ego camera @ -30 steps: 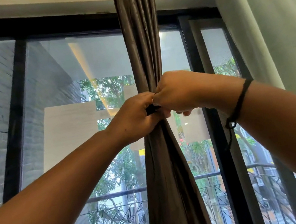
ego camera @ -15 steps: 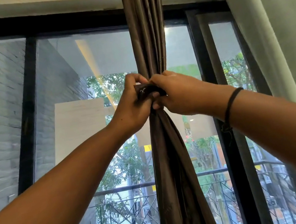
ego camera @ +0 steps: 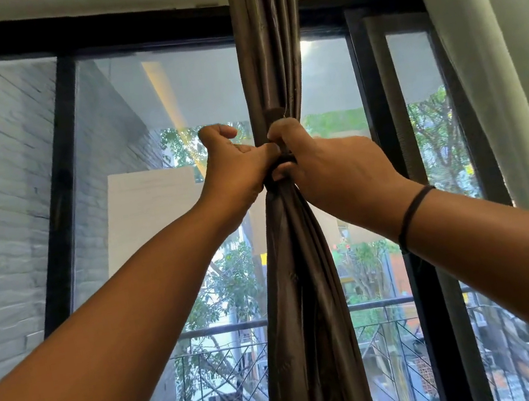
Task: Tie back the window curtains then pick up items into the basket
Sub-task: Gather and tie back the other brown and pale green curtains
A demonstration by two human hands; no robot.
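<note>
Head view: both hands' fingers, left hand [ego camera: 237,166], right hand [ego camera: 331,169], clenched round glossy brown curtain [ego camera: 306,297], bunched, pleated.

The black-framed window [ego camera: 368,79] is all that stands behind things here, with the gathered brown curtain [ego camera: 303,280] hanging down its middle and a pale curtain [ego camera: 504,58] at its right edge.

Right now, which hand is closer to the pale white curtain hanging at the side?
The right hand. It grips the bunched brown satin curtain on the side facing the pale white curtain. The left hand is on the brown curtain's far side, farther away.
</note>
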